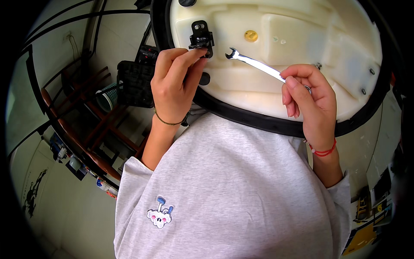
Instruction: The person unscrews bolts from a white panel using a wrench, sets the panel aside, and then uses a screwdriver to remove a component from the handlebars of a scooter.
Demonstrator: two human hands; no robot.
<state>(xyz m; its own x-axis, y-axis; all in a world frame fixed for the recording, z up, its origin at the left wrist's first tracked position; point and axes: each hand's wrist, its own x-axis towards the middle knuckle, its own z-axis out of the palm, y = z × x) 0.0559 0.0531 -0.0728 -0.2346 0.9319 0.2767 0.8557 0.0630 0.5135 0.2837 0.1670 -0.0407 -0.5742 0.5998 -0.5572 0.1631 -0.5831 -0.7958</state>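
Observation:
A cream plastic shell with a thick black rim lies in front of me. At its left stands a black metal hinge bracket with holes in its plate. My left hand pinches the near end of this bracket, its fingertips partly hiding what they touch. In my right hand is a shiny combination wrench, gripped near its ring end. The wrench's open jaw points left, toward the bracket but apart from it.
Threaded studs stick up at the shell's right side. A yellow round disc and a black rubber foot sit on the shell. Left of it are a black textured pedal, a brown wooden chair and a green basket.

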